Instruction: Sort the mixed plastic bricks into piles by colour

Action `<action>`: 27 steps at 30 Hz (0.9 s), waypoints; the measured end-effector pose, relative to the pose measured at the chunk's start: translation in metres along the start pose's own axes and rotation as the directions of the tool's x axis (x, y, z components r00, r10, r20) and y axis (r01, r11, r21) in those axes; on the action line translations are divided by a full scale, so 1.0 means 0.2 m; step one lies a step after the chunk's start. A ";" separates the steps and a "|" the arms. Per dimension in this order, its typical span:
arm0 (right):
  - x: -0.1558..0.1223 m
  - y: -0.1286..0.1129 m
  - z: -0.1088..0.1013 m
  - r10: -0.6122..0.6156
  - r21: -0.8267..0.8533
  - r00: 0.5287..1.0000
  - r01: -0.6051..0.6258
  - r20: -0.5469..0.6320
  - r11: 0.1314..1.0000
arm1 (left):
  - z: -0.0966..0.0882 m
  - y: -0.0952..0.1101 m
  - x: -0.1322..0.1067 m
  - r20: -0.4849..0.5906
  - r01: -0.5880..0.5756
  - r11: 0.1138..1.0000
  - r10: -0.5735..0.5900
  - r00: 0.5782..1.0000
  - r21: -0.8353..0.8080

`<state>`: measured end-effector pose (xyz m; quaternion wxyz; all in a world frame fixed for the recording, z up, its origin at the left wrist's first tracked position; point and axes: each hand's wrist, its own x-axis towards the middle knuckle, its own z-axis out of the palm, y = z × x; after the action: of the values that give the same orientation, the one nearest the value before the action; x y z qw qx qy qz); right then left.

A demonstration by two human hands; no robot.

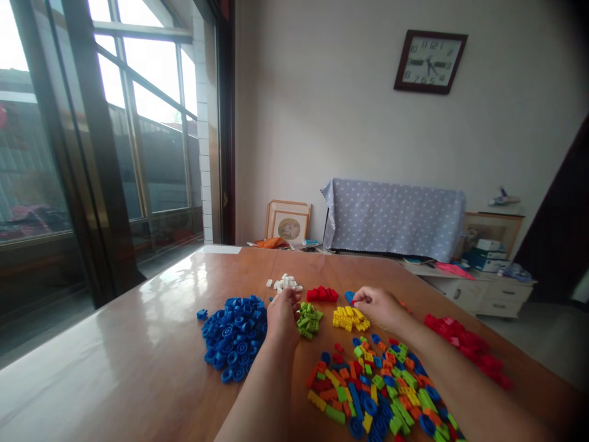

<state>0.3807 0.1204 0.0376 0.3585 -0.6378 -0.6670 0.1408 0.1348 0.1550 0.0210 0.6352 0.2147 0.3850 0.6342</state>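
Observation:
My left hand (pixel 283 316) is closed beside the white toy bricks (pixel 286 282), its fingertips near the edge of that pile. Whatever is between its fingers, if anything, is hidden. Right of it lies a heap of lime green bricks (pixel 309 320). My right hand (pixel 378 307) pinches a small red brick (pixel 353 301), of which just a bit shows. Close to those fingertips is a blue brick group (pixel 349 296), with yellow bricks (pixel 350 318) on the near side. A row of red bricks (pixel 322 294) sits between my two hands.
A large blue heap of round pieces (pixel 234 337) lies left of my left forearm. Mixed-colour bricks (pixel 368 393) spread between my forearms. More red pieces (pixel 464 347) lie beyond my right forearm. All rest on a glossy brown table (pixel 151 368). Behind stands a cloth-covered object (pixel 396 218).

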 end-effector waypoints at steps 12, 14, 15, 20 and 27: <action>0.43 -0.10 0.39 0.067 -0.328 0.993 -0.032 0.097 0.944 | -0.01 0.00 0.00 -0.021 -0.006 1.000 0.006 1.000 0.008; 0.47 -0.10 0.42 0.086 -0.350 0.991 -0.045 0.100 0.936 | -0.01 0.00 0.01 -0.025 -0.002 1.000 0.002 1.000 0.009; 0.48 -0.11 0.44 0.092 -0.359 0.990 -0.050 0.102 0.932 | -0.01 -0.01 0.02 -0.029 0.000 1.000 0.000 1.000 0.010; 0.52 -0.10 0.47 0.109 -0.375 0.990 -0.066 0.093 0.925 | -0.02 -0.01 0.03 -0.031 0.000 1.000 0.001 1.000 0.028; 0.50 -0.07 0.41 0.057 -0.299 0.998 -0.043 0.040 0.953 | -0.01 -0.01 0.01 -0.021 -0.009 1.000 0.010 1.000 0.030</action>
<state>0.3225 0.2366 0.0185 0.2386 -0.6976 -0.6726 0.0629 0.1332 0.1554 0.0182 0.6248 0.2192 0.3999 0.6337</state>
